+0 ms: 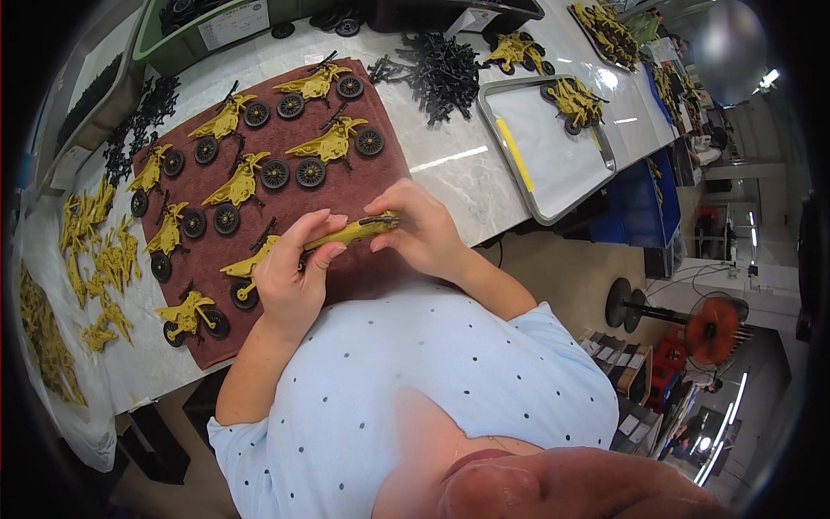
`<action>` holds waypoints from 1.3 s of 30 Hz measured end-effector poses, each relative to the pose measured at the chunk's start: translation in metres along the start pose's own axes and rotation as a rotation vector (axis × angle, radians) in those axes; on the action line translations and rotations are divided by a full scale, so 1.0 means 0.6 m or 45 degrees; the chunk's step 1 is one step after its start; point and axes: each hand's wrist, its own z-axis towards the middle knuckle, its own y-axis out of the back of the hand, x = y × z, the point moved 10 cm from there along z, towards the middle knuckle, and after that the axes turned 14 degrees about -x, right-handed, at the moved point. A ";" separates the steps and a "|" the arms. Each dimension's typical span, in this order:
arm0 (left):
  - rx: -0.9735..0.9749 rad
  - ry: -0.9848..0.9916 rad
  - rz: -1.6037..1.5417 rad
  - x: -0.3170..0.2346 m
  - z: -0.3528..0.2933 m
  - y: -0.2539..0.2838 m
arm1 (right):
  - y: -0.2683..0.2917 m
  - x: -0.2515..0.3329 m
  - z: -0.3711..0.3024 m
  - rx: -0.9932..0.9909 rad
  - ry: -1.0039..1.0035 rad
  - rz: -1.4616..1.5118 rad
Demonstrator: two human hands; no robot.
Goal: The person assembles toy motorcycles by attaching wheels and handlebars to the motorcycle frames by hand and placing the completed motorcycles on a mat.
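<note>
Between my two hands is a yellow toy motorcycle body (353,232) with a black piece along its right end. My left hand (294,270) pinches its left part between thumb and fingers. At the other end, my right hand (422,232) closes on the tip with thumb and fingertips. Beneath them lies a dark red cloth (285,208) bearing several yellow toy motorcycles with black wheels. One yellow motorcycle (251,264) sits right beside my left hand, partly hidden by it. Another motorcycle (192,318), with both wheels fitted, rests at the cloth's near left corner.
Loose yellow body parts (108,259) and a clear plastic bag (86,415) lie at the left. Black parts are heaped (437,73) behind the cloth. A metal-rimmed tray (553,186) holding motorcycles stands at the right. A green bin (164,52) stands at the back; a fan (713,330) is off right.
</note>
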 end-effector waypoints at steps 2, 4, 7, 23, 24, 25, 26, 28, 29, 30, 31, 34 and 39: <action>-0.019 0.010 0.010 0.005 0.002 0.004 | -0.002 -0.014 -0.004 -0.028 -0.098 -0.055; 0.039 0.116 0.013 0.026 0.005 -0.001 | -0.003 -0.017 0.001 -0.012 -0.144 -0.103; 0.139 0.289 0.074 0.054 0.001 -0.007 | -0.004 -0.053 -0.004 0.020 -0.373 -0.004; -0.370 0.370 1.679 0.142 0.064 0.483 | 0.012 -0.004 0.051 -0.076 -0.116 -0.765; -0.372 0.364 1.682 0.153 0.073 0.487 | 0.007 -0.001 0.054 -0.080 -0.114 -0.761; -0.338 0.354 1.545 0.163 0.088 0.476 | 0.002 -0.007 0.057 -0.056 -0.183 -0.728; -0.303 0.344 1.407 0.167 0.100 0.463 | -0.004 -0.013 0.058 -0.030 -0.251 -0.695; -0.216 0.299 1.627 0.158 0.111 0.438 | -0.017 -0.006 0.064 -0.021 -0.139 -0.757; -0.143 0.382 1.772 0.169 0.114 0.436 | -0.026 0.004 0.067 -0.005 -0.028 -0.816; -0.067 0.465 1.916 0.181 0.114 0.439 | -0.029 0.005 0.073 -0.016 -0.035 -0.826; -0.054 0.455 1.910 0.183 0.118 0.441 | -0.039 0.009 0.077 0.010 -0.041 -0.801; -0.018 0.521 1.849 0.208 0.122 0.469 | -0.064 0.030 0.091 0.048 -0.065 -0.744; -0.178 0.605 1.376 0.198 0.132 0.505 | -0.095 0.041 0.116 0.154 -0.029 -0.763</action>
